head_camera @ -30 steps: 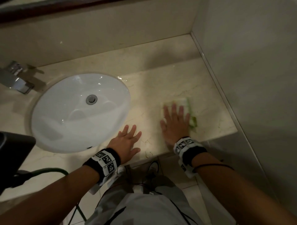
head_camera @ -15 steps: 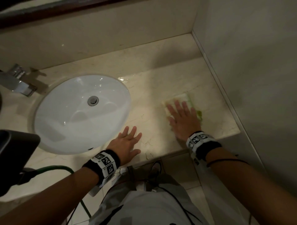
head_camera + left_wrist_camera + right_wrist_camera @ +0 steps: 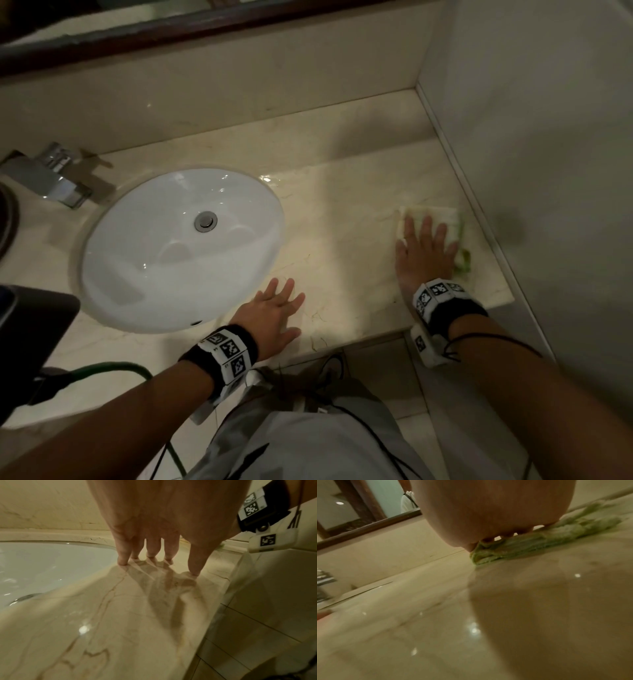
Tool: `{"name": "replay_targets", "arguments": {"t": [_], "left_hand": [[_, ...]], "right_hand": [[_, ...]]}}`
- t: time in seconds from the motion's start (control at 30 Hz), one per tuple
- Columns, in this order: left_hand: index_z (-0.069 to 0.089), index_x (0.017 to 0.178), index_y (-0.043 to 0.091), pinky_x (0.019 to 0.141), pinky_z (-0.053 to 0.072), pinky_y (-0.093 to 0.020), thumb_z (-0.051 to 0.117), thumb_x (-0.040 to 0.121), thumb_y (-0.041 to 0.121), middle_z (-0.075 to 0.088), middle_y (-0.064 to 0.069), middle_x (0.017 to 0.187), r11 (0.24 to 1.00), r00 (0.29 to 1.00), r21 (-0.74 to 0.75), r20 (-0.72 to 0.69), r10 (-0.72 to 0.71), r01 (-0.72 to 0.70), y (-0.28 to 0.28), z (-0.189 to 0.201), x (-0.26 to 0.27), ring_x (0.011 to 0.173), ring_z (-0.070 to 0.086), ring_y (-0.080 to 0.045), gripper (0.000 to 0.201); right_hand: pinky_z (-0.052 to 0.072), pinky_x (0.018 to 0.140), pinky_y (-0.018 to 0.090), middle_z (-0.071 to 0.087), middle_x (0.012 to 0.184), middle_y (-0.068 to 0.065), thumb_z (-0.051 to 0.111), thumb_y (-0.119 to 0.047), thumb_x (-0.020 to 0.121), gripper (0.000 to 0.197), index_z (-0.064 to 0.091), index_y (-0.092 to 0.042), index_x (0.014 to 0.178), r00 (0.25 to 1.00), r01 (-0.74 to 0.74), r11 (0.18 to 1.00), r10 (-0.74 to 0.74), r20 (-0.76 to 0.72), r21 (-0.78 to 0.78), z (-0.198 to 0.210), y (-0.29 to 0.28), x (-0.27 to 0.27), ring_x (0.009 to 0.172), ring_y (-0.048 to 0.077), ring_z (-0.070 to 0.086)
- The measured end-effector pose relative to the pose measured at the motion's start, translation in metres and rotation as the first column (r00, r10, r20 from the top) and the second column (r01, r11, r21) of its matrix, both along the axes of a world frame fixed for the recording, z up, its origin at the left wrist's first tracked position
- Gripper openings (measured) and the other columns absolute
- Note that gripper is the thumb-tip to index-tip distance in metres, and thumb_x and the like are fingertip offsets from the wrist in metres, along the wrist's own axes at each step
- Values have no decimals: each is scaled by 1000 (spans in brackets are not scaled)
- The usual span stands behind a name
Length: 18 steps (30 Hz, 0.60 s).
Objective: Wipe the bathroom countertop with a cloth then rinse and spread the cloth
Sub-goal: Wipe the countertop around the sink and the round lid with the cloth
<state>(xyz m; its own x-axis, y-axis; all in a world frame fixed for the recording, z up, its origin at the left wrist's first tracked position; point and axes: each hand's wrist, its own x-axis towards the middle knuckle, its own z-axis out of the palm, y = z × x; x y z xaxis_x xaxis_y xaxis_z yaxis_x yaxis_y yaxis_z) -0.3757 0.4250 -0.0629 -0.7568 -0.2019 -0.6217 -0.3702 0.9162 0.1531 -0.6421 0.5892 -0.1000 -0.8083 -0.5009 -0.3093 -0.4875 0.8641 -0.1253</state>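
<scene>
A folded white and green cloth [image 3: 442, 219] lies on the beige marble countertop [image 3: 346, 219] near the right wall. My right hand [image 3: 423, 246] presses flat on it with straight, spread fingers. The right wrist view shows the cloth [image 3: 530, 545] bunched under the palm of that hand [image 3: 494, 513]. My left hand [image 3: 277, 313] rests flat on the counter's front edge, just right of the white sink [image 3: 144, 274]. From the left wrist camera, the left hand's fingertips [image 3: 123, 559] touch the stone beside the basin [image 3: 42, 563].
A chrome faucet [image 3: 51, 178] stands at the back left of the sink. The side wall [image 3: 534, 144] bounds the counter on the right, a mirror frame [image 3: 205, 24] runs along the back. A dark object [image 3: 30, 329] and green hose [image 3: 109, 368] sit at the left.
My right hand has slid the cloth rightward and away from me, toward the side wall. The left hand has stayed planted beside the sink.
</scene>
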Motion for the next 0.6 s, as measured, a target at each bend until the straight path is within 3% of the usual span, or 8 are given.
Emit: {"name": "replay_targets", "arguments": {"t": [0.17, 0.3, 0.47, 0.6], "left_hand": [[2, 153, 33, 121, 14, -40, 36, 97, 54, -14, 5, 160, 1000, 1000, 15, 2, 24, -24, 1, 1, -1, 148, -12, -23, 68], [4, 153, 33, 121, 14, -40, 35, 97, 54, -12, 5, 160, 1000, 1000, 2, -1, 23, -23, 3, 1, -1, 148, -11, -23, 68], [7, 153, 33, 120, 17, -40, 33, 98, 53, -8, 4, 161, 999, 999, -15, -17, 28, -28, 3, 1, -1, 148, -7, -23, 64], [7, 153, 33, 120, 17, -39, 32, 99, 51, -7, 5, 161, 999, 999, -13, -18, 29, -29, 3, 3, -3, 148, -6, -23, 62]], "right_hand": [[-1, 114, 58, 10, 162, 9, 17, -44, 96, 60, 12, -30, 154, 979, -204, 973, 205, -5, -110, 3, -36, 67, 147, 40, 7], [-7, 115, 57, -4, 163, 6, 29, -43, 100, 61, 3, -32, 154, 939, -341, 935, 344, 13, -98, -2, -50, 110, 149, 33, -8], [1, 119, 53, 4, 163, 0, 23, -43, 100, 56, 9, -37, 154, 919, -392, 910, 392, -30, -130, -3, -39, 94, 150, 26, 2], [-3, 119, 50, -5, 163, -5, 8, -45, 99, 55, -1, -40, 153, 940, -342, 938, 342, -1, -60, 0, -32, 66, 150, 23, -5]]}}
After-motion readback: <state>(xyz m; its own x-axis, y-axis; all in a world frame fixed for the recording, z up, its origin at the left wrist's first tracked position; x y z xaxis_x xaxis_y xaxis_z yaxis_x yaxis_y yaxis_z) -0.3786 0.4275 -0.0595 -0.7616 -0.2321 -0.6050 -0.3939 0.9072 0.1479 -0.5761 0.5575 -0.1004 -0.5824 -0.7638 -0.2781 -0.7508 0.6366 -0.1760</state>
